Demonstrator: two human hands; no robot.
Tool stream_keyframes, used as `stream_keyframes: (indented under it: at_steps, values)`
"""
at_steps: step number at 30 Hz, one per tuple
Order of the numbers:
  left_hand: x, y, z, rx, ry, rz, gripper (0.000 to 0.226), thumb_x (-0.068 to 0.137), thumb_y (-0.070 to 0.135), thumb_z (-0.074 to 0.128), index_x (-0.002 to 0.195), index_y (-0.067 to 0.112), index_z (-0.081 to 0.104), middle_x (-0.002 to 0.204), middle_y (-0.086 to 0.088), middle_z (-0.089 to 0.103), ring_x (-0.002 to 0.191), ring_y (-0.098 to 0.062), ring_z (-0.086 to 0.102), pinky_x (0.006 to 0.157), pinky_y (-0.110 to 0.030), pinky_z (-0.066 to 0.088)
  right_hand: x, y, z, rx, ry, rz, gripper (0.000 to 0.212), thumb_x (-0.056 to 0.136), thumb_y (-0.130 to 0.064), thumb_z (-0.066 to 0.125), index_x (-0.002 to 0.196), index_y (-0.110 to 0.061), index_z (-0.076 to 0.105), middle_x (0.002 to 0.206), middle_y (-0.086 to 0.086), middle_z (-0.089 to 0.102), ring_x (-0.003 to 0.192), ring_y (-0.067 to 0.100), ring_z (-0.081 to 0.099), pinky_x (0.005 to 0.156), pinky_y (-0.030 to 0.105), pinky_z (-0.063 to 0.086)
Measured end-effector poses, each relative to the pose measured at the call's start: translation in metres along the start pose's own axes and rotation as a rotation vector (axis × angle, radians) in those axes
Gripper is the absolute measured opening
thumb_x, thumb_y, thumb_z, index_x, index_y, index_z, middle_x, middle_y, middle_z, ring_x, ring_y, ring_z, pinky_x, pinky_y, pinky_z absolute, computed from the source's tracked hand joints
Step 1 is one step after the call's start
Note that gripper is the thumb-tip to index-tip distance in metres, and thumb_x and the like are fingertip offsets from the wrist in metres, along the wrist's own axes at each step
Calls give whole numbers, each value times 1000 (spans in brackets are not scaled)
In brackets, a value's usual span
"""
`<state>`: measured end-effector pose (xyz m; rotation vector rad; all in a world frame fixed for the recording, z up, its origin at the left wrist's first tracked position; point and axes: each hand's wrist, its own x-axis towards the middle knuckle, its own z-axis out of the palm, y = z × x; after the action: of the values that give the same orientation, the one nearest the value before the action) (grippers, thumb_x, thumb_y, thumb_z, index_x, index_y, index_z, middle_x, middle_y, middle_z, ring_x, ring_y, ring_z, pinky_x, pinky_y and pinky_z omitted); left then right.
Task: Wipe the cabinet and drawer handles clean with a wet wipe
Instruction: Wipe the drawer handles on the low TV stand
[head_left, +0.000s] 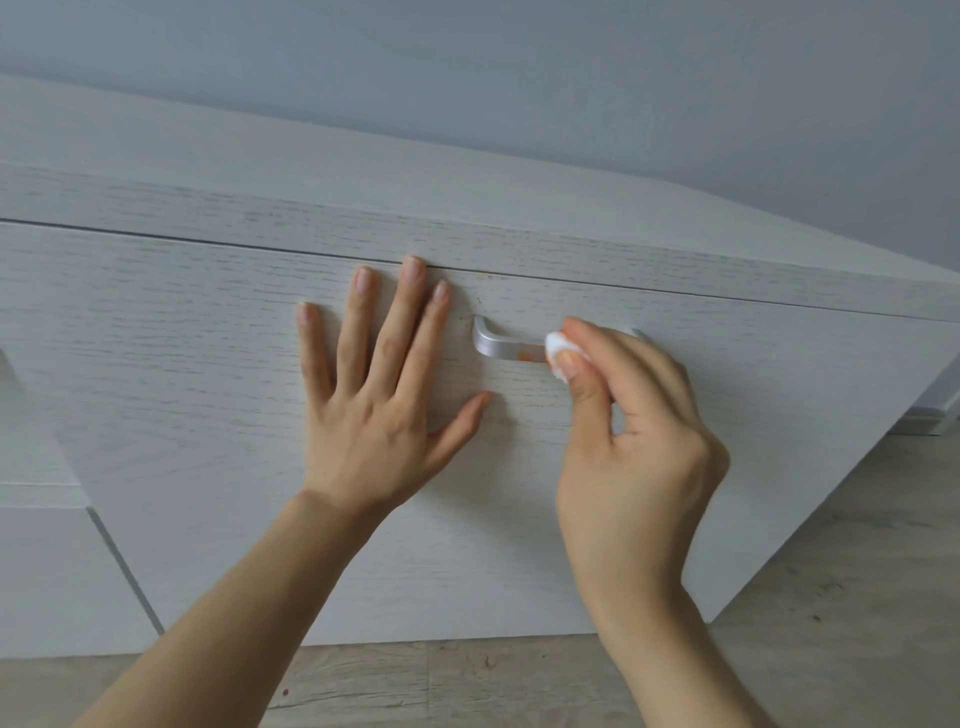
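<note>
Handle (501, 347) and wipe (554, 345) sit right of centre on the white drawer front (182, 338). The left hand (374, 415) lies flat on the front just left of the handle, fingers straight and spread, holding nothing. An orange speck (523, 356) marks the silver handle. The right hand (639, 431) pinches the wipe against the handle's right part. Wood floor (857, 571) lies lower right.
</note>
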<state>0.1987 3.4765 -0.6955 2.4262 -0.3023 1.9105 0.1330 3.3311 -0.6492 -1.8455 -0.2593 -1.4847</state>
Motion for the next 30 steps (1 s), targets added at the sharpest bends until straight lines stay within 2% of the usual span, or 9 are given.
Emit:
stream_keyframes:
  at_steps: [3, 6, 8, 13, 17, 21, 25, 30]
  values:
    - [-1, 0, -1, -11, 0, 4, 77, 93, 58, 44, 150, 14, 17, 154, -6, 18, 147, -23, 0, 117, -48, -4, -5, 2, -3, 98, -4, 15, 12, 87, -5, 64, 96, -6, 71, 94, -2, 68, 90, 3, 61, 86, 8, 42]
    - [0, -3, -1, -13, -4, 16, 77, 93, 56, 45, 150, 14, 16, 155, -6, 18, 145, -27, 6, 117, -48, -3, -9, 13, -12, 188, 106, 98, 17, 89, -5, 62, 102, -14, 65, 99, -2, 65, 90, 8, 65, 85, 20, 48]
    - [0, -2, -1, -13, -4, 12, 77, 93, 56, 45, 150, 14, 16, 155, -6, 18, 145, -28, 8, 117, -49, -3, -12, 16, -10, 198, 121, 102, 18, 89, -4, 62, 104, -14, 65, 101, -3, 64, 91, 9, 66, 84, 25, 50]
    - [-1, -1, 0, -5, 1, 7, 77, 92, 57, 46, 150, 15, 17, 155, -6, 17, 147, -25, 3, 117, -49, -2, -13, 20, -2, 136, 118, 9, 17, 84, 0, 68, 100, -5, 69, 98, -1, 65, 89, 7, 64, 82, 22, 52]
    - [-1, -2, 0, 2, 2, 8, 77, 92, 57, 46, 150, 14, 17, 154, -6, 18, 147, -24, 2, 117, -48, -4, -12, 18, 1, 149, 129, -13, 20, 83, 1, 69, 102, -5, 68, 97, -1, 65, 89, 7, 65, 83, 19, 51]
    - [0, 0, 0, -5, 6, 5, 77, 92, 57, 45, 150, 14, 17, 154, -6, 19, 147, -21, -2, 117, -48, -3, -15, 16, 5, 141, 155, -2, 18, 82, 2, 69, 100, -2, 68, 96, 2, 66, 94, -3, 62, 83, 15, 49]
    - [1, 0, 0, -7, 13, 0, 77, 92, 58, 46, 149, 11, 22, 153, -5, 20, 144, -27, 9, 117, -49, -2, -20, 9, 11, 156, 127, -16, 17, 82, 3, 69, 98, -1, 70, 96, 7, 68, 93, 9, 66, 85, 22, 52]
    - [0, -1, -2, -6, 3, 14, 77, 93, 58, 45, 149, 10, 21, 153, -6, 19, 143, -29, 8, 117, -49, -3, -14, 19, -5, 220, 211, 120, 20, 88, -9, 65, 108, -10, 64, 103, 0, 67, 96, 7, 66, 84, 28, 53]
